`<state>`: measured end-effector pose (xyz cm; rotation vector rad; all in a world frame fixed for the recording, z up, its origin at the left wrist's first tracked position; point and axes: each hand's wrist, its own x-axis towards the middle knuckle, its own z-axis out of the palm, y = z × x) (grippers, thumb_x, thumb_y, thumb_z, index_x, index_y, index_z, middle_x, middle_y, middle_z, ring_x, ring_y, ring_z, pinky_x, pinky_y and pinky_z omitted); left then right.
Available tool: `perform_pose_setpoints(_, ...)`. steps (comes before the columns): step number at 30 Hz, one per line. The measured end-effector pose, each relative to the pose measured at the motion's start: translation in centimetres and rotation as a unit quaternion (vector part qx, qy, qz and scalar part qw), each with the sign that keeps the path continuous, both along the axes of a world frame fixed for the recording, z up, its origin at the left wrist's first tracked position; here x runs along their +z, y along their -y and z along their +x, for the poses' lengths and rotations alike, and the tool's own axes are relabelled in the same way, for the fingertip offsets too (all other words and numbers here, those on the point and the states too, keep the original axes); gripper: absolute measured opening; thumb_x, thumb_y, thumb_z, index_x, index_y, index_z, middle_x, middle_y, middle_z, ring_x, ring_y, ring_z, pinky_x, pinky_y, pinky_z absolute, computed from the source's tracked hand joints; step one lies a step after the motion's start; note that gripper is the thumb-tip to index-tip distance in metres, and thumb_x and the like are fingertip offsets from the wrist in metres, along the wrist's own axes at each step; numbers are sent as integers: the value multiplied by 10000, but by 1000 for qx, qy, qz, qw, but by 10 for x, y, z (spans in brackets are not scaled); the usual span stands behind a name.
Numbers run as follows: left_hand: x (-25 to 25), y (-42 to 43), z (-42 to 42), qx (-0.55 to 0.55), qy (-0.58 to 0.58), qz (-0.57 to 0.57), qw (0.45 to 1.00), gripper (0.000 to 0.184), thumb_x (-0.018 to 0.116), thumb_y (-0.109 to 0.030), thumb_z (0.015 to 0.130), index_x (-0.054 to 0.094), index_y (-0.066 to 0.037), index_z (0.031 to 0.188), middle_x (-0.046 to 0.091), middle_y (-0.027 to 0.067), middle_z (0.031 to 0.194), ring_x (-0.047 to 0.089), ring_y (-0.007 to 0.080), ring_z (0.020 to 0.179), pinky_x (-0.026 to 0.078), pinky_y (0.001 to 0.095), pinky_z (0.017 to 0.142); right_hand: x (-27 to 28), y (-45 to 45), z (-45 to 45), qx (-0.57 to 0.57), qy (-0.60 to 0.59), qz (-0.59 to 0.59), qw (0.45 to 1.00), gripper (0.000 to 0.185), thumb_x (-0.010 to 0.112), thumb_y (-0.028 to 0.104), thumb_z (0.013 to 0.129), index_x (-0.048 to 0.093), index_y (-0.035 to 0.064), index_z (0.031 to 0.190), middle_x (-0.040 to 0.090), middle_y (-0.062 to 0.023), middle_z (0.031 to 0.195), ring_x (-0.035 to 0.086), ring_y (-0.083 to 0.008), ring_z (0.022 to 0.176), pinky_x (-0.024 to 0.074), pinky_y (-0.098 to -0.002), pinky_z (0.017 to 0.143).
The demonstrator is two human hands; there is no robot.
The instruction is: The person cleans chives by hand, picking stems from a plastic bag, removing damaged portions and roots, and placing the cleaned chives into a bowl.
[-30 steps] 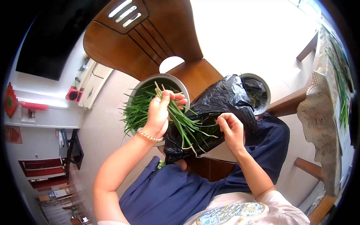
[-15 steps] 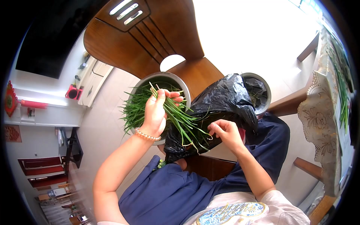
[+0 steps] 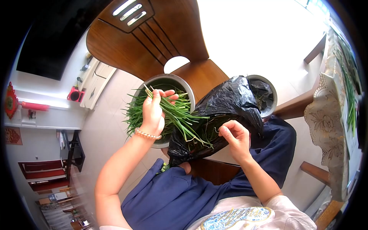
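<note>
My left hand (image 3: 153, 113), with a beaded bracelet at the wrist, is closed around a bunch of chives (image 3: 180, 119). The pale stem ends stick up past the thumb, and the leaf tips hang to the right over an open black plastic bag (image 3: 226, 96). Above the bag's mouth my right hand (image 3: 235, 138) is pinched on a thin pale strand (image 3: 216, 130), apart from the bunch. Loose greens lie inside the bag. Behind my left hand, a metal basin (image 3: 187, 87) holds many more chives, their tips spilling over its left rim.
A wooden chair (image 3: 153, 34) stands ahead, its seat beside the basin. A second metal container (image 3: 273, 92), lined with dark plastic, is right of the bag. More chives (image 3: 347, 84) lie on the table with a lace-edged cloth (image 3: 326, 111) at right.
My left hand has moved slightly left and down with the chives, drawing their tips leftward. My right hand has shifted a little right, away from the tips.
</note>
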<state>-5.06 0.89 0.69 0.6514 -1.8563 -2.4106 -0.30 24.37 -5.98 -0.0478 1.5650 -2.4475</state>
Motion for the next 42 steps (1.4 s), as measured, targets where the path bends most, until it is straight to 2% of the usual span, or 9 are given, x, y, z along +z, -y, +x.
perform_pose_setpoints(5,1,-2,0,9,-2,1,1000,271,321,-269,982,467,-75,861,592,139,1027,594,216,915,483,325,784,-2,0,-2,68,-28,132,989,103,657,82,803,602,-2,782,575,12,676,512,-35,628,421,-199,574)
perform_pose_setpoints(8,-1,-6,-1,34,10,-13,999,277,310,-270,984,462,-70,866,594,146,1027,596,219,909,484,325,778,13,10,-4,78,-184,185,962,93,683,49,735,616,16,791,563,-25,688,514,-85,566,423,-224,541)
perform_pose_setpoints(10,-5,-10,-3,78,1,-30,996,284,310,-257,986,452,-52,850,615,158,963,623,218,814,489,312,695,27,16,-3,75,-219,246,941,134,716,82,682,630,54,780,554,-25,693,521,-144,570,431,-271,540)
perform_pose_setpoints(15,1,-20,-4,88,15,-54,995,285,295,-261,988,452,-56,869,598,154,1015,606,226,882,484,326,764,34,35,-6,-3,-342,319,884,157,737,91,653,641,61,774,535,-21,658,515,-172,576,415,-288,514)
perform_pose_setpoints(18,3,-25,-6,91,16,-52,994,294,287,-264,989,449,-52,866,598,155,1013,606,223,878,484,325,759,28,45,-1,-5,-268,354,896,131,722,154,672,623,92,731,525,-18,653,528,-197,609,423,-317,577)
perform_pose_setpoints(25,-1,-18,-7,80,15,-46,996,283,285,-266,989,437,-54,879,597,160,1006,608,224,880,485,317,760,28,36,1,-94,-314,241,914,152,689,-9,656,588,57,749,566,-43,723,495,-194,595,382,-288,538)
perform_pose_setpoints(30,-1,-14,-8,94,9,-38,995,273,298,-276,985,430,-53,899,596,167,1005,611,236,874,490,320,757,12,17,-2,-71,-210,201,954,98,680,7,741,594,13,788,580,-56,766,484,-93,538,398,-212,508)
perform_pose_setpoints(35,-4,-14,-8,83,8,-45,996,270,297,-276,986,434,-57,907,595,166,1010,611,234,874,493,319,750,11,11,-1,7,-177,255,950,113,698,48,725,616,27,801,587,-44,757,504,-105,524,415,-231,507)
perform_pose_setpoints(42,-3,-13,-9,86,4,-47,995,269,299,-280,985,434,-59,911,597,164,1010,610,236,872,490,323,752,9,18,-1,-12,-196,322,926,114,711,98,707,639,49,780,579,-30,709,508,-131,511,414,-258,492)
